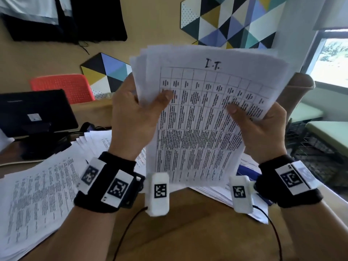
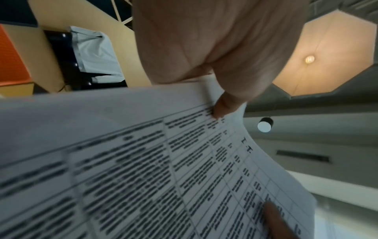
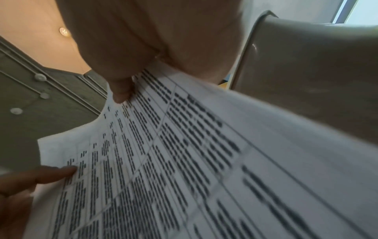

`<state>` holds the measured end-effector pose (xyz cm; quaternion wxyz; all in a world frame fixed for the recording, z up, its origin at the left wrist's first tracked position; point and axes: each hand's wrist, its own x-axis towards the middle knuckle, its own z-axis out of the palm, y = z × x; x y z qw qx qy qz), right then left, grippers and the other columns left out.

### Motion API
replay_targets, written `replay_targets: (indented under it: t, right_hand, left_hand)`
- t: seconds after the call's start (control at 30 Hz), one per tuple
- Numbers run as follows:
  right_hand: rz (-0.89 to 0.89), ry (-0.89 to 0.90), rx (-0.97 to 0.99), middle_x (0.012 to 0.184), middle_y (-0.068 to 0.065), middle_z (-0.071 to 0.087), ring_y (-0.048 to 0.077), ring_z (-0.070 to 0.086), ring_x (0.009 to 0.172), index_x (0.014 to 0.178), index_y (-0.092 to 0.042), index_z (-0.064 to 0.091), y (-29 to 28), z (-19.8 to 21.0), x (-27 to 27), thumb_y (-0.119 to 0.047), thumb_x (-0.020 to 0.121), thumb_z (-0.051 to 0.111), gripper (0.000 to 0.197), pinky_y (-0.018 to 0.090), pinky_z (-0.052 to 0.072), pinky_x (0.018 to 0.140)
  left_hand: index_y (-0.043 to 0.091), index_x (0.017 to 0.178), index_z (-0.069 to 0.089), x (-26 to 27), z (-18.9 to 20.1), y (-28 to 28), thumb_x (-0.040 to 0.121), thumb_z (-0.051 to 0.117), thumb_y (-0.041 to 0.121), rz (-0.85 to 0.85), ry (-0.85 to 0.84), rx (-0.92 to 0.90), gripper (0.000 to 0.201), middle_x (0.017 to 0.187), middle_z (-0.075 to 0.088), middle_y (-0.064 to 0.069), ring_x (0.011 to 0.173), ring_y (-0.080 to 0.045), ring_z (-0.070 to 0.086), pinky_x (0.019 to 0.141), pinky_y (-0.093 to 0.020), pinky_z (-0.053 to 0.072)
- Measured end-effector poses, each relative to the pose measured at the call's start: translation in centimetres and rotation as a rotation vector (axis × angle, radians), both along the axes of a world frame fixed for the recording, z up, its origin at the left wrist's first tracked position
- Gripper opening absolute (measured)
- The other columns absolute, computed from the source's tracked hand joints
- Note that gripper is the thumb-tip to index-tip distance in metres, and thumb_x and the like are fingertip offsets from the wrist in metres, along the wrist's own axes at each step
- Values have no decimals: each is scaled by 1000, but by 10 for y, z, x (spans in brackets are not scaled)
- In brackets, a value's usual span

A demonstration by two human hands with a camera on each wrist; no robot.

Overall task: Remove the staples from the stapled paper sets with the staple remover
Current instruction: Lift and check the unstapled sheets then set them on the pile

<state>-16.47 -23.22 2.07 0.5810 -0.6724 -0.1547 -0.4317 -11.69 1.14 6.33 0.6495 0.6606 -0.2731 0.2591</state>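
While held up off the surface (image 1: pixel 188 223) in front of the face, paper set (image 1: pixel 203 117) headed "I.T." hangs between both hands, well above the loose sheets (image 1: pixel 37 194) spread below; left hand (image 1: pixel 131 117) pinching the upper left edge, thumb on the printed table and the other fingers (image 1: pixel 130 81) curled behind; right hand (image 1: pixel 263 132) gripping the right edge the same way, thumb flat on the front; both hands clenched on the paper, neither free. Fanned top edges, several sheets sliding out of line at the upper left; hard to say from any view whether a staple is there, no staple visible and no staple remover visible anywhere. Risks from here, as a judgement: sheets slipping apart and dropping onto the piles below if either pinch loosens, mixing this set with the others; a tear at the corner if the two hands pull outward against a staple not yet lifted; creasing along the bowed middle from squeezing the edges inward; a knock against the black monitor (image 1: pixel 33 112) or the wrist cables (image 1: pixel 128 230) when lowering the set blind; letting go one-handed to reach for the tool likely to leave the sheets flopping.
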Motion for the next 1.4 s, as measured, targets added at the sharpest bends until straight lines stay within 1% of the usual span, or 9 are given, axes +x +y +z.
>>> replay_targets:
  t: [0.2,0.37,0.53,0.73,0.9,1.0,1.07,1.2,1.4]
  right_hand:
    - [-1,161,-106,103,-17,79,6,76,96,109,-22,74,9,-21,13,-14,95,75,17,27,63,79]
    - [-2,274,-86,106,-17,79,6,75,99,105,-28,75,10,-46,20,-18,94,76,15,28,63,82]
    - [57,235,-84,106,-14,79,9,76,96,103,-28,75,5,-36,16,-16,91,77,16,24,63,78]
    - [5,346,-103,102,-23,78,1,75,95,102,-33,75,4,-52,14,-22,92,77,14,21,62,79]
    - [28,318,-126,101,-26,77,-1,74,94,99,-34,73,1,-45,10,-20,91,78,17,13,57,75]
    - [35,321,-130,100,-26,77,0,74,92,100,-32,73,4,-46,7,-20,90,78,16,13,57,73]
    - [25,323,-135,100,-21,78,3,75,91,100,-29,75,4,-48,6,-24,89,78,12,17,59,74]
    - [16,332,-139,101,-13,79,9,76,90,100,-25,77,4,-43,4,-27,88,78,11,26,63,77]
    - [15,265,-130,103,-10,81,12,78,95,103,-23,77,1,-17,1,-18,91,78,13,31,63,80]
  left_hand:
    - [16,121,49,9,-33,-12,91,58,0,75,168,113,36,103,68,-5,74,-11,70,54,-27,57]
    - [18,132,54,12,-54,-16,94,57,3,75,247,99,42,111,73,3,86,-11,74,69,-37,64]
    - [17,131,53,6,-54,-17,94,55,0,86,213,0,40,106,73,7,85,-4,71,66,-18,58]
    - [28,121,51,12,-70,-13,99,54,12,110,401,103,27,101,70,8,76,8,66,64,-22,51]
    - [27,152,26,16,-17,-10,98,54,15,225,114,75,63,105,62,4,72,-5,65,60,-22,53]
    - [26,161,18,18,8,-15,93,51,5,308,-111,194,78,139,41,30,97,-10,62,79,-11,47]
    - [28,161,23,23,14,-19,93,46,-1,315,-158,265,77,155,39,20,112,-6,56,90,-5,38]
    - [28,152,45,30,12,-24,98,42,2,409,-142,366,60,135,56,-9,117,-11,46,85,-11,28]
    - [24,139,57,27,21,-24,100,40,10,481,-184,326,45,117,48,-7,102,-14,44,77,-3,27]
